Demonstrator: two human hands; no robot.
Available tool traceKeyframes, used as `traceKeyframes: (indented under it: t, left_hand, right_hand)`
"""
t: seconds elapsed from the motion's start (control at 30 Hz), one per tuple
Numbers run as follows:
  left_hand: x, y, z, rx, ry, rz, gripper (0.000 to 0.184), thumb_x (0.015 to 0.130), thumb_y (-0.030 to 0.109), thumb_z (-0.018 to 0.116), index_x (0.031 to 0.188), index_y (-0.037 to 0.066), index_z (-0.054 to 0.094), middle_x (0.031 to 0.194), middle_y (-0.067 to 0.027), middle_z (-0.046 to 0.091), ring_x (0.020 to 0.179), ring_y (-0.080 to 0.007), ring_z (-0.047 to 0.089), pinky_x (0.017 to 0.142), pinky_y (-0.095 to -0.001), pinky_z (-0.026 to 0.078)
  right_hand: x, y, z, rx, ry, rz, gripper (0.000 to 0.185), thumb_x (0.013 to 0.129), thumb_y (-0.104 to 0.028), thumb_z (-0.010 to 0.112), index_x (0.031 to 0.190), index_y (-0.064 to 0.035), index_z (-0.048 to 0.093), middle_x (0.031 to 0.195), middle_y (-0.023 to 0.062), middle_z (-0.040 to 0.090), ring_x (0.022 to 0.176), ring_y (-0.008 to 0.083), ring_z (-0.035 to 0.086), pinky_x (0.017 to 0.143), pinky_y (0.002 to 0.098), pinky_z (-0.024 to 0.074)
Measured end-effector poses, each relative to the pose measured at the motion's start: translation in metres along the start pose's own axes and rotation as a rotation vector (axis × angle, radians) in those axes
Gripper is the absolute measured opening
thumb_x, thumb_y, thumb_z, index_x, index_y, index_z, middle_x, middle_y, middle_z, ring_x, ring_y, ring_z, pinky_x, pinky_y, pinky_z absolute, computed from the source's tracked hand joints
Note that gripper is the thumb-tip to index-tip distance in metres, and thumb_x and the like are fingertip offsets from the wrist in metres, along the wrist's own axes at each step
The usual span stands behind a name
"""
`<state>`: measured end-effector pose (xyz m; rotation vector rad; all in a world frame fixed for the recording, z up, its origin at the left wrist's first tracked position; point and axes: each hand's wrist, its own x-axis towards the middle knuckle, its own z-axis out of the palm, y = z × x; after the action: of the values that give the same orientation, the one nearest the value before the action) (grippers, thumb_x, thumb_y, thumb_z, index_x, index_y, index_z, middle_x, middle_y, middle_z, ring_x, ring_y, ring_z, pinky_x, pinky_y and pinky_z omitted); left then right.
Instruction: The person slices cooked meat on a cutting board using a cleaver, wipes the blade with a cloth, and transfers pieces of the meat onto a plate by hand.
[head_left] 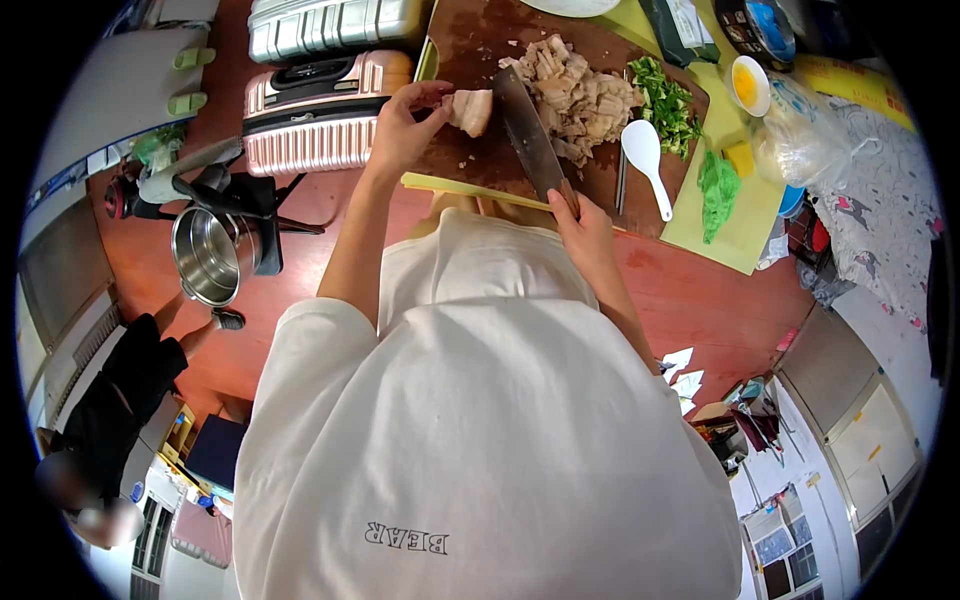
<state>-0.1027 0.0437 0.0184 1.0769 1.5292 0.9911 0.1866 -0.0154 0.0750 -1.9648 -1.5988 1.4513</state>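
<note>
A piece of pale, layered meat (pixel 470 112) is pinched in the fingers of my left hand (pixel 408 125), over the left part of the brown cutting board (pixel 445 165). My right hand (pixel 583 225) grips the handle of a cleaver (pixel 527 132), its blade angled up and left between that piece and a heap of cut meat (pixel 580 95). Right of the heap lie chopped greens (pixel 667 105). A white spoon (pixel 645 160) and thin chopsticks (pixel 621 170) rest near the board's right side.
Two suitcases (pixel 325 115) stand left of the board. A steel pot (pixel 212 255) sits farther left, near another person in dark clothes (pixel 115 390). At the right are a green bag (pixel 718 195), a small bowl with yellow contents (pixel 748 85) and a clear plastic bag (pixel 805 145).
</note>
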Motion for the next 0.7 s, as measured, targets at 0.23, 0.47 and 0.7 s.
traceKeyframes:
  t: [0.23,0.47,0.7]
  left_hand:
    - [-0.014,0.006,0.003,0.209,-0.037,0.178,0.038,0.078,0.003,0.077,0.115,0.005,0.069,0.108,-0.0106,0.061,0.100,-0.0224,0.063,0.092,-0.0325,0.052]
    - [-0.046,0.015,0.019,0.393,0.034,0.386,0.048,0.066,-0.010,0.068,0.110,0.009,0.060,0.109,-0.0147,0.055,0.108,-0.0359,0.052,0.094,-0.0415,0.046]
    - [-0.061,-0.009,0.021,0.257,0.047,0.270,0.052,0.069,-0.009,0.071,0.116,0.004,0.055,0.110,-0.0151,0.054,0.105,-0.0330,0.053,0.094,-0.0397,0.046]
  right_hand:
    - [-0.009,0.003,-0.001,-0.012,-0.005,0.011,0.045,0.098,-0.042,0.062,0.087,0.0022,0.062,0.065,0.0186,0.056,0.058,0.0318,0.053,0.059,0.0412,0.0426]
    - [-0.022,0.008,-0.001,-0.034,-0.032,-0.009,0.044,0.099,-0.041,0.061,0.089,0.0023,0.062,0.067,0.0199,0.058,0.060,0.0341,0.054,0.059,0.0414,0.0433]
    - [-0.029,0.005,0.000,-0.045,-0.040,0.005,0.045,0.098,-0.041,0.062,0.094,0.0030,0.062,0.074,0.0237,0.062,0.067,0.0400,0.059,0.062,0.0426,0.0455]
